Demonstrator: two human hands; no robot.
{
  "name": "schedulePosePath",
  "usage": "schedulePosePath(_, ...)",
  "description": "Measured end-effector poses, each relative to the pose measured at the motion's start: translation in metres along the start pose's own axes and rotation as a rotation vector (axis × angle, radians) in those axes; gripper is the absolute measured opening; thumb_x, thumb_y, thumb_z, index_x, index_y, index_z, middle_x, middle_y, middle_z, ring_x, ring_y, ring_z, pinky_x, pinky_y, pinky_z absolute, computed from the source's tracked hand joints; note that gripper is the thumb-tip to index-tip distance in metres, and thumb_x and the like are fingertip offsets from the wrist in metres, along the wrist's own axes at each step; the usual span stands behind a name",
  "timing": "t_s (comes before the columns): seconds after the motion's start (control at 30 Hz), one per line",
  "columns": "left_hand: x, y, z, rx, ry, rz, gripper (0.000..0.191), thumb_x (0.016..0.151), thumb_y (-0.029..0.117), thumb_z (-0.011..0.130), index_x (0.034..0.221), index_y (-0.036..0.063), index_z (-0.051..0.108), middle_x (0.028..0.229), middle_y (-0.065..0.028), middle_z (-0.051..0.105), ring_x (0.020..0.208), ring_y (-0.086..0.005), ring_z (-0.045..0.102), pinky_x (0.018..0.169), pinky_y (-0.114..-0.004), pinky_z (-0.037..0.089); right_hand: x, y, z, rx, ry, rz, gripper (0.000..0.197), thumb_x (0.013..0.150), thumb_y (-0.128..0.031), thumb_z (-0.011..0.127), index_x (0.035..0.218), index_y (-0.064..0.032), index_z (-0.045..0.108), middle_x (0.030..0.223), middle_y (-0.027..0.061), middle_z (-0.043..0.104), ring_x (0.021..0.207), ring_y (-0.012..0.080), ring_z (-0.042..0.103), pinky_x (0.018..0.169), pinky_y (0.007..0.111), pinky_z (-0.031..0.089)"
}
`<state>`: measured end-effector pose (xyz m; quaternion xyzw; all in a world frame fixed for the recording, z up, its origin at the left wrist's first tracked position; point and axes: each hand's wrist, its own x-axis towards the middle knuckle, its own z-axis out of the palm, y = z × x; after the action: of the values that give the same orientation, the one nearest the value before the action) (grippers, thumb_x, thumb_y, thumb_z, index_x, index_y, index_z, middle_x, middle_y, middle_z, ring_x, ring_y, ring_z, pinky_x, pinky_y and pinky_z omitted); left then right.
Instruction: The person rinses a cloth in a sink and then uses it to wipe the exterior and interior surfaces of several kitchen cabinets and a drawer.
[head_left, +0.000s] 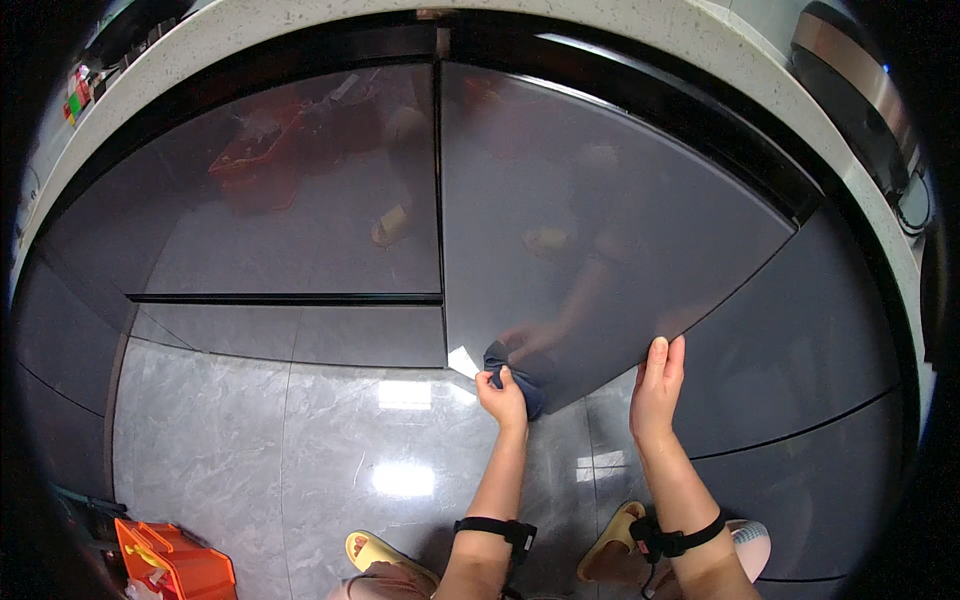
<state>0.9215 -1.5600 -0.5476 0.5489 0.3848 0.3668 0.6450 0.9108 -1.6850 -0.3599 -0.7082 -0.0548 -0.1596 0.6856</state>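
Note:
My left hand (501, 397) is at the lower edge of a large glossy grey cabinet door (600, 195). It pinches a dark blue cloth (531, 390) against that door. A small white flat piece (463, 361) juts out left of the fingertips; whether they grip it too, I cannot tell. My right hand (656, 382) holds the door's lower right edge, with thumb and fingers upright along it. The door's surface reflects a hand and forearm.
A second grey cabinet front (315, 180) lies to the left, above a plinth panel (360, 334). A speckled pale countertop (322, 22) curves along the top. On the grey tiled floor (202, 427), an orange plastic bin (180, 562) stands at lower left. Darker cabinet panels (795, 345) rise on the right.

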Motion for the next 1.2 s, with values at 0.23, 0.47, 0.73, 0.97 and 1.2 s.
schedulePosePath(0.23, -0.014, 0.003, 0.006, 0.017, -0.075, 0.06, 0.018, 0.075, 0.009, 0.061, 0.081, 0.0009, 0.045, 0.078, -0.0093, 0.048, 0.074, -0.0183, 0.044, 0.068, -0.03, 0.038, 0.0, -0.003, 0.0, 0.034, 0.08, -0.015, 0.024, 0.092, -0.023, 0.039, 0.096, -0.0005, 0.045, 0.087, 0.0014, 0.047, 0.081, 0.0087, 0.04, 0.075, 0.022, 0.035)
schedulePosePath(0.47, 0.001, -0.043, 0.001, -0.093, 0.167, -0.183, 0.014, 0.08, 0.008, 0.054, 0.087, -0.0013, 0.047, 0.088, -0.013, 0.053, 0.08, -0.0228, 0.049, 0.075, -0.034, 0.039, -0.007, 0.0, 0.014, 0.016, 0.035, -0.034, 0.024, 0.092, -0.024, 0.039, 0.095, -0.0012, 0.045, 0.084, 0.0007, 0.047, 0.078, 0.0086, 0.041, 0.072, 0.023, 0.036)
schedulePosePath(0.73, -0.113, 0.044, 0.044, -0.046, -0.245, 0.323, 0.052, 0.088, 0.013, 0.036, 0.13, -0.0099, 0.015, 0.137, -0.0251, 0.017, 0.129, -0.0343, 0.016, 0.106, -0.04, 0.009, -0.005, 0.001, -0.003, 0.091, 0.004, 0.079, 0.028, 0.093, -0.027, 0.04, 0.111, -0.0066, 0.041, 0.103, 0.0007, 0.048, 0.091, 0.0079, 0.045, 0.081, 0.023, 0.037)
schedulePosePath(0.97, -0.007, -0.166, 0.0, -0.753, -0.102, -0.482, 0.053, 0.092, 0.043, 0.026, 0.125, 0.0016, 0.032, 0.122, -0.014, 0.041, 0.113, -0.0255, 0.038, 0.099, -0.036, 0.026, -0.014, -0.004, 0.02, 0.226, -0.028, 0.127, 0.033, 0.092, -0.027, 0.04, 0.118, -0.0068, 0.039, 0.109, 0.003, 0.048, 0.099, 0.0108, 0.045, 0.088, 0.026, 0.036)
schedulePosePath(1.2, -0.052, -0.086, 0.029, -0.912, -0.321, -0.867, 0.072, 0.083, 0.063, 0.02, 0.126, 0.0069, 0.034, 0.128, -0.0119, 0.039, 0.117, -0.0291, 0.037, 0.101, -0.04, 0.026, 0.0, 0.007, -0.011, 0.07, -0.021, 0.03, 0.02, 0.092, -0.024, 0.042, 0.105, -0.0089, 0.043, 0.095, -0.0023, 0.048, 0.083, 0.0042, 0.045, 0.073, 0.019, 0.039)
